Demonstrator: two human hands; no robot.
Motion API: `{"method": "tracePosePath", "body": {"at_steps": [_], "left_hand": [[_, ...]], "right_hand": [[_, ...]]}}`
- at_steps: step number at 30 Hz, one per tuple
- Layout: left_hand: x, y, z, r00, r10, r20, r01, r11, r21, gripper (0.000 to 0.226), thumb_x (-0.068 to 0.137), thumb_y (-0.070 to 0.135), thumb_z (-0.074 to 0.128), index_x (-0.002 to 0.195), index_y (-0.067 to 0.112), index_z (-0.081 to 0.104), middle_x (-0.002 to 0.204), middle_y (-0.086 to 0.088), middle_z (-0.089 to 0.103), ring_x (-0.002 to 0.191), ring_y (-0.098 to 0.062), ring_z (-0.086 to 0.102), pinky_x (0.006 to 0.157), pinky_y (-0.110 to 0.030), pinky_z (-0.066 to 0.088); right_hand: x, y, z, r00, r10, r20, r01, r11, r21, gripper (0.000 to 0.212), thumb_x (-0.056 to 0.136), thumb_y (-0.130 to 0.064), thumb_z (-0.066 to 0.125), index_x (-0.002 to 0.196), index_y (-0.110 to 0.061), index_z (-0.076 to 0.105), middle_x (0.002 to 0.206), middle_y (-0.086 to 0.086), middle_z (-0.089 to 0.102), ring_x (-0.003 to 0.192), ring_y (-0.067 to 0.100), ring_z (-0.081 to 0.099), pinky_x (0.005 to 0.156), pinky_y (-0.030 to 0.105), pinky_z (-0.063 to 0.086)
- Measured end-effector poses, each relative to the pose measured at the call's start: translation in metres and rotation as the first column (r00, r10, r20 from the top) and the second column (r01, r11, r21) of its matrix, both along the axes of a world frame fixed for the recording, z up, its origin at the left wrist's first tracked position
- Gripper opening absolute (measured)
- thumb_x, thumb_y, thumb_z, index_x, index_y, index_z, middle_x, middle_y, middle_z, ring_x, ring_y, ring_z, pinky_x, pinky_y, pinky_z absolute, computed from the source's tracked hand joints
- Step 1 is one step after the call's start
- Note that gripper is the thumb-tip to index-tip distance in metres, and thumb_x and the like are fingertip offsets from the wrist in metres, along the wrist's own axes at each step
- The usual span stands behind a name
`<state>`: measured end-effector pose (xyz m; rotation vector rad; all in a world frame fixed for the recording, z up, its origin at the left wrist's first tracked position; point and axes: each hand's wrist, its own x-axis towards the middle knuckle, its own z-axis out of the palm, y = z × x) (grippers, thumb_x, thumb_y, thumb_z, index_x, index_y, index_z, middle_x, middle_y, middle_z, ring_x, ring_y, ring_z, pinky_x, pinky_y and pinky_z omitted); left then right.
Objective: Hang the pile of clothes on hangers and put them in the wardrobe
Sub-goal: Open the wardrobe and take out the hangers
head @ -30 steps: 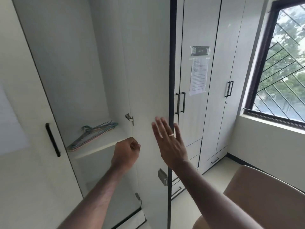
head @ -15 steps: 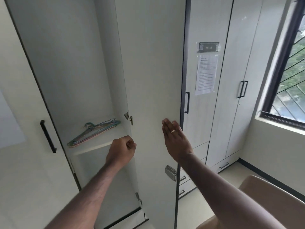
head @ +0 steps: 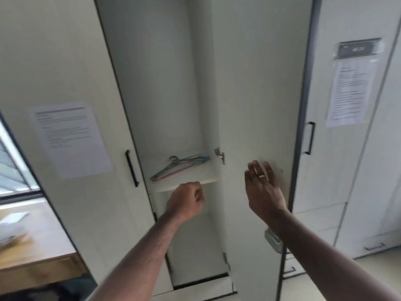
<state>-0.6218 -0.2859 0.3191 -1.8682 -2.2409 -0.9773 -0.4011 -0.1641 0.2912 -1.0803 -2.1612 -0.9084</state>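
Observation:
The white wardrobe stands open in front of me, its right door [head: 258, 94] swung out towards me. A bundle of thin coloured hangers [head: 180, 167] lies on the shelf [head: 186, 184] inside. My left hand [head: 187, 202] is a closed fist holding nothing, just below the shelf's front edge. My right hand [head: 263, 187] has straight fingers and a ring, and lies flat against the inner face of the open door. No clothes are in view.
The left door [head: 71, 94] is closed, with a black handle [head: 131, 168] and a taped paper sheet [head: 69, 137]. Another wardrobe [head: 347, 148] with a notice stands at the right. A wooden desk [head: 28, 246] is at the lower left.
My view has turned left, so the window at the right is gone and the desk has appeared. My right hand moved further onto the door. The left fist rose towards the shelf edge.

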Motion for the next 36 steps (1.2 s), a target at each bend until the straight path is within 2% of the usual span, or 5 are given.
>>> {"method": "tracePosePath", "body": {"at_steps": [7, 11, 17, 26, 36], "left_hand": [[-0.090, -0.004, 0.012, 0.992, 0.071, -0.100, -0.068, 0.997, 0.033, 0.004, 0.085, 0.022, 0.061, 0.084, 0.019, 0.063, 0.084, 0.001, 0.068, 0.082, -0.025, 0.066, 0.070, -0.037, 0.056], [-0.156, 0.009, 0.015, 0.958, 0.070, -0.279, -0.075, 0.997, -0.008, 0.030, 0.088, 0.022, 0.063, 0.117, 0.013, 0.066, 0.114, -0.006, 0.069, 0.105, -0.028, 0.063, 0.089, -0.037, 0.051], [-0.243, 0.049, 0.023, 0.680, 0.060, -0.731, -0.197, 0.975, -0.102, 0.052, 0.067, 0.027, 0.080, 0.114, 0.009, 0.068, 0.120, -0.013, 0.067, 0.121, -0.032, 0.061, 0.100, -0.046, 0.049], [-0.295, 0.104, 0.036, 0.259, -0.023, -0.966, -0.568, 0.805, -0.171, 0.036, 0.102, 0.033, 0.048, 0.127, 0.013, 0.065, 0.131, -0.013, 0.062, 0.135, -0.034, 0.044, 0.125, -0.051, 0.004], [-0.271, 0.055, 0.027, 0.289, 0.005, -0.957, -0.528, 0.835, -0.155, 0.019, 0.094, 0.023, 0.063, 0.097, 0.007, 0.073, 0.096, -0.010, 0.072, 0.108, -0.031, 0.061, 0.124, -0.053, 0.018]], "right_hand": [[-0.095, 0.007, 0.008, 0.984, 0.178, 0.001, -0.177, 0.980, -0.089, 0.051, 0.080, -0.007, 0.029, 0.109, 0.005, 0.069, 0.124, 0.025, 0.067, 0.126, 0.038, 0.060, 0.121, 0.058, 0.020], [-0.153, 0.018, 0.006, 0.972, 0.235, 0.025, -0.229, 0.962, -0.149, 0.043, 0.074, -0.011, 0.041, 0.100, 0.001, 0.073, 0.114, 0.022, 0.071, 0.119, 0.035, 0.065, 0.121, 0.058, 0.019], [-0.238, 0.040, 0.009, 0.964, 0.265, 0.006, -0.258, 0.941, -0.217, 0.042, 0.053, -0.009, 0.076, 0.094, 0.000, 0.076, 0.104, 0.021, 0.073, 0.110, 0.034, 0.069, 0.119, 0.055, 0.016], [-0.298, 0.069, 0.005, 0.963, 0.268, 0.007, -0.254, 0.920, -0.297, 0.045, 0.041, -0.017, 0.086, 0.084, -0.007, 0.078, 0.092, 0.014, 0.075, 0.100, 0.029, 0.073, 0.109, 0.056, 0.039], [-0.323, 0.073, 0.000, 0.923, 0.380, 0.059, -0.341, 0.881, -0.328, 0.046, 0.050, -0.019, 0.083, 0.094, -0.008, 0.078, 0.096, 0.011, 0.075, 0.104, 0.028, 0.071, 0.112, 0.056, 0.038]]}}
